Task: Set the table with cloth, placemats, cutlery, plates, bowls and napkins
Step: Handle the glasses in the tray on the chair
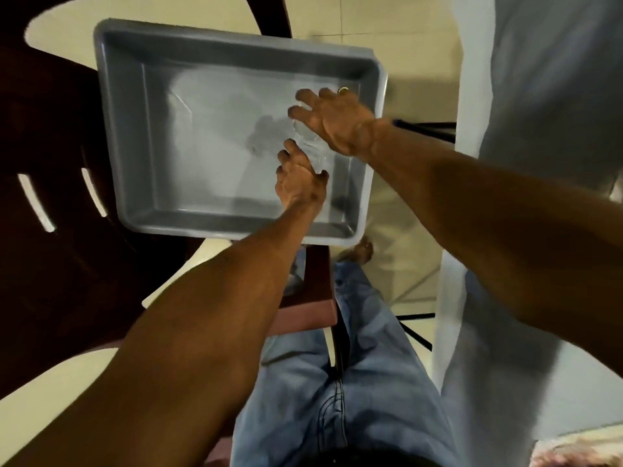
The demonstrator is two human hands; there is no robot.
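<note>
Tub on stool, chair left, cloth right.
Tub [111, 129] sits on stool [312, 298]; both hands, left [298, 183] and right [337, 124], inside it. Chair [50, 146] left; hanging cloth [539, 96] right.

Grey tub [111, 136] on maroon stool [313, 298]

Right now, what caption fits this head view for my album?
Both hands, left hand and right hand, reach into a grey tub for something clear.

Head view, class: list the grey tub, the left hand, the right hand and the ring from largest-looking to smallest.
1. Grey tub.
2. and 3. Right hand and left hand: they look alike, so I leave them unranked.
4. Ring, on a finger of the right hand.
</note>
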